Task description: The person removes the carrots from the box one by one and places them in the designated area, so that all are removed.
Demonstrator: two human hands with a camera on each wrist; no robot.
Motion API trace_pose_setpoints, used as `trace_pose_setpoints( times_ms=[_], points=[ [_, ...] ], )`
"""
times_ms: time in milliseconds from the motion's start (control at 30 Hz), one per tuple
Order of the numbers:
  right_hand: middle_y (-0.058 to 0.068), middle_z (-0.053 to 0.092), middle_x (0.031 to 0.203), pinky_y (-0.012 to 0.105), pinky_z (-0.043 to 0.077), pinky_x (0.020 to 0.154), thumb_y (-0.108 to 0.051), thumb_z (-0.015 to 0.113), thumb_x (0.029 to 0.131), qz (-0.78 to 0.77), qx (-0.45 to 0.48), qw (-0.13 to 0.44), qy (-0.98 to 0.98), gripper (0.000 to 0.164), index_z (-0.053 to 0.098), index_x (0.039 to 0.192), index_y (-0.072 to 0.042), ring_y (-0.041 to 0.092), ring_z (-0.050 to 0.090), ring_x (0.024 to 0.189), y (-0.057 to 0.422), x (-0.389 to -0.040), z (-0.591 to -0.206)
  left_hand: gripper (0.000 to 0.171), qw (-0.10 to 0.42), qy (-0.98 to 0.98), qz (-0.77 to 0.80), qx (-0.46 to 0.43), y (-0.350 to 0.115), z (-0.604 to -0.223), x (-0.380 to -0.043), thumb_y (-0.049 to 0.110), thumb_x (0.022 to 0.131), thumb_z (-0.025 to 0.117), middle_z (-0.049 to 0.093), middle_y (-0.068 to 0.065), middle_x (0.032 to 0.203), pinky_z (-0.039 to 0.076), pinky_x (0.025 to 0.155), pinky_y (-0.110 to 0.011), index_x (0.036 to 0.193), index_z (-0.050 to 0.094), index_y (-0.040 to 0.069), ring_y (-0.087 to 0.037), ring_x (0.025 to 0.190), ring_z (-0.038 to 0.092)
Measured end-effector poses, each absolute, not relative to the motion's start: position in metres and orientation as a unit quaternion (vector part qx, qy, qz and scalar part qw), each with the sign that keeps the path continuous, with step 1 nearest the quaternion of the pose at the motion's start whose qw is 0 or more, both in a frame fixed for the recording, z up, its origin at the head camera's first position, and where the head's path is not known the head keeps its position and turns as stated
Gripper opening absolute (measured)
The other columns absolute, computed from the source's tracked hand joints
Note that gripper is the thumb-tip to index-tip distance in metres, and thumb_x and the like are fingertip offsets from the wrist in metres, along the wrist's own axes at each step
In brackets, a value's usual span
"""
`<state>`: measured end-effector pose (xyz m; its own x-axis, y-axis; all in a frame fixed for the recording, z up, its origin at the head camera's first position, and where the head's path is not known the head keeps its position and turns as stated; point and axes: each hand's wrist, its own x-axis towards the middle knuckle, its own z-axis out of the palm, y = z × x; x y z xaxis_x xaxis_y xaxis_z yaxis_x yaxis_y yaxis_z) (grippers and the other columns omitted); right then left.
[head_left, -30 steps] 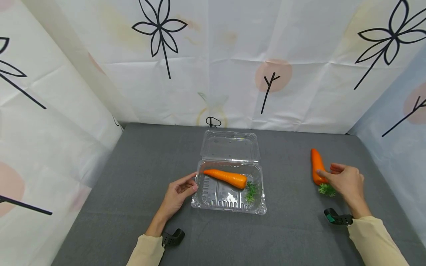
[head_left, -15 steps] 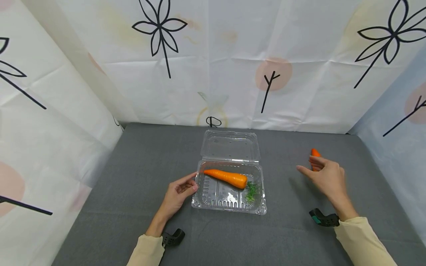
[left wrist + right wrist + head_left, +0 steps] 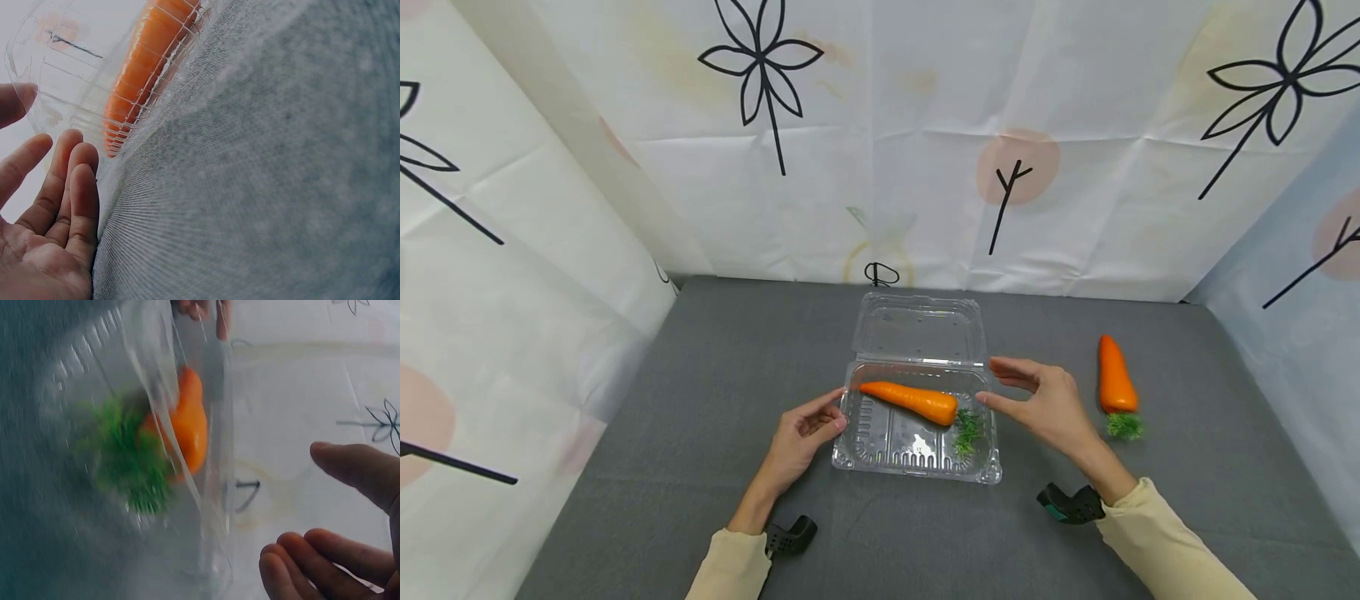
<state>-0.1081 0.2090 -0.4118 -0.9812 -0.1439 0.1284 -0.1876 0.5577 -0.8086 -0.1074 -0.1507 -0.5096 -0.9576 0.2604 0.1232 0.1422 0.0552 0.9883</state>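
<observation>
A clear plastic clamshell container (image 3: 880, 454) lies with its lid (image 3: 917, 329) folded back. Inside it rests an orange carrot (image 3: 910, 400) with green leaves (image 3: 967, 433) at its thick end, on the right. At the container's left side my left hand (image 3: 801, 437) touches the rim with its fingertips, the other fingers loosely bent. My right hand (image 3: 1048, 408) hovers by the container's right edge, thumb and fingers spread apart with nothing between them. In the right wrist view the carrot (image 3: 187, 431) shows through the plastic wall, beyond the thumb (image 3: 356, 469).
A second carrot (image 3: 1116, 375) with green leaves (image 3: 1125, 426) lies on the grey cloth-covered table (image 3: 737, 350), right of the right hand. White printed fabric walls (image 3: 925, 208) enclose the table at the back and sides.
My right hand has left the second carrot and moved left to the container's right edge. That carrot now lies alone, slightly turned. My left hand and the container have stayed put.
</observation>
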Motion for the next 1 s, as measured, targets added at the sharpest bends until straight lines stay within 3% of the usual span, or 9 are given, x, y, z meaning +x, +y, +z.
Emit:
trace_pose_setpoints(
  times_ms=[333,767,1000],
  points=[
    [0.02,0.066,0.127,0.054,0.05,0.095,-0.013,0.086,0.082,0.532,0.143,-0.048,-0.833,0.055,0.065,0.13,0.005,0.037,0.065,0.114,0.174,-0.115,-0.437,0.045,0.046,0.727,0.672,0.135,-0.151,-0.507,-0.107,0.003,0.096,0.069,0.063,-0.015,0.101,0.051,0.079,-0.02,0.139,0.059,-0.002,-0.012,0.088,0.061],
    [0.014,0.066,0.131,0.052,0.05,0.098,-0.021,0.087,0.082,0.439,0.165,-0.04,-0.882,0.059,0.065,0.133,0.0,0.035,0.062,0.12,0.152,-0.122,-0.44,0.044,0.045,0.73,0.67,0.132,-0.149,-0.506,-0.109,0.003,0.095,0.069,0.064,-0.012,0.1,0.051,0.078,-0.021,0.138,0.06,-0.002,-0.011,0.086,0.061],
    [0.014,0.066,0.131,0.047,0.052,0.091,-0.022,0.088,0.081,0.402,0.144,-0.05,-0.903,0.06,0.065,0.132,0.0,0.032,0.063,0.113,0.146,-0.126,-0.44,0.045,0.045,0.729,0.67,0.13,-0.149,-0.507,-0.108,0.004,0.095,0.07,0.064,-0.013,0.099,0.051,0.077,-0.021,0.138,0.06,-0.002,-0.011,0.086,0.061]
  ],
)
